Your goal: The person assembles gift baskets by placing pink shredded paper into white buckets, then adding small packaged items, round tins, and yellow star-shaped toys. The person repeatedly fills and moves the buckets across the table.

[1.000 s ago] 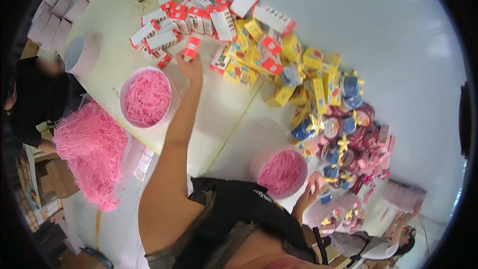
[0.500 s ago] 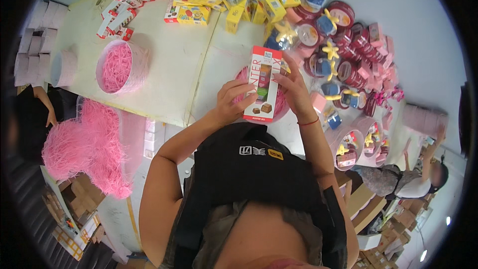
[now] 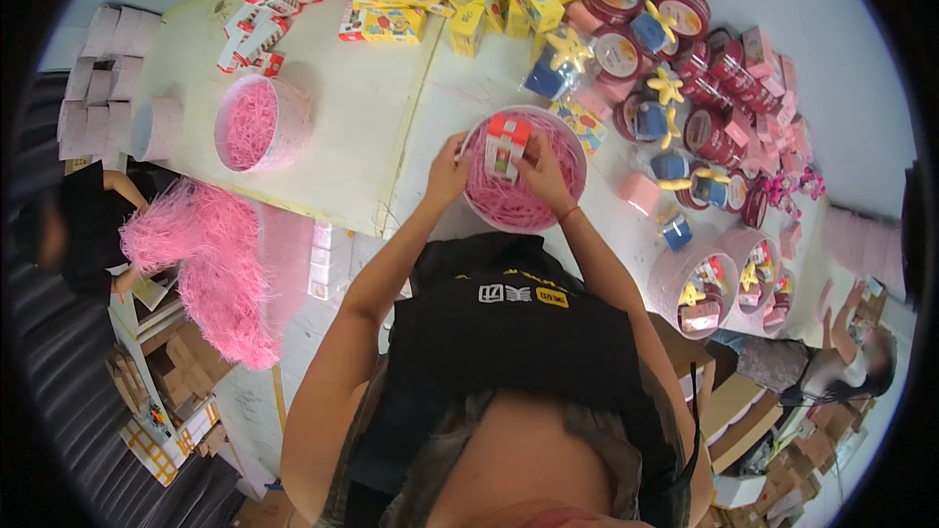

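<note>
- At the far left of the frame, pale round tubs are stacked; below them a co-worker in black reaches to a heap of pink paper shreds;
- further in, at the upper left, a shred-filled tub stands on the worktop; red-and-white cartons lie jumbled above it;
- left of centre, my left hand is at the left rim of the middle tub, fingers bent; I cannot tell whether it grips the rim;
- at frame centre, the red-and-white box is inside that tub, over the pink shreds; yellow boxes are piled toward the top edge;
- just right of it, my right hand holds the box by its right side, thumb and fingers close together;
- at the right, dark-red round containers crowd with small pink boxes; filled tubs stand at the lower right.
</note>
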{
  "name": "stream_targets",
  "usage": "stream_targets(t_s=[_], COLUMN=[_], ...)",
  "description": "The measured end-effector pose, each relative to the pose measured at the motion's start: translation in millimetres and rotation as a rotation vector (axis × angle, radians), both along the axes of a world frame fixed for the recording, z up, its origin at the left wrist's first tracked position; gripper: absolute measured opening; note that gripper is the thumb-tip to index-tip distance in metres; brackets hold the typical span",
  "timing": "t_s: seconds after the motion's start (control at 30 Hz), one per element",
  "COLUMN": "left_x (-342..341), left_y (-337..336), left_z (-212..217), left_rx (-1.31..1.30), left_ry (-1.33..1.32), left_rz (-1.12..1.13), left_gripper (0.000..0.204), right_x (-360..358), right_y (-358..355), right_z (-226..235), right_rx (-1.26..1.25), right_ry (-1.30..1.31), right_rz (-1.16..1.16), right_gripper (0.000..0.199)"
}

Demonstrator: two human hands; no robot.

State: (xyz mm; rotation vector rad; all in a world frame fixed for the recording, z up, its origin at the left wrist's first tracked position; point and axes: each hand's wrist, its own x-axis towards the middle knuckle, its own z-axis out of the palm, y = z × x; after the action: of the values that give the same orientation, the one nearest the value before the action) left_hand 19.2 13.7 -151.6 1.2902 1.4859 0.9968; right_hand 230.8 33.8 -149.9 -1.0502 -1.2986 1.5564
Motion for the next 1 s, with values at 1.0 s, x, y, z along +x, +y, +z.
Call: stream_targets(t_s=[1.0], left_x=[-21.7], left_y=[98.6], left_z=[169.3], left_rx=[0.005], left_ry=[-0.375], left_rz=[-0.237], left_gripper=[0.040], right_x=[30.8], right_y=[24.7], right_z=[176.3], right_rx=[0.222], right_ry=[-0.111], right_rz=[-0.154], right_gripper=[0.033])
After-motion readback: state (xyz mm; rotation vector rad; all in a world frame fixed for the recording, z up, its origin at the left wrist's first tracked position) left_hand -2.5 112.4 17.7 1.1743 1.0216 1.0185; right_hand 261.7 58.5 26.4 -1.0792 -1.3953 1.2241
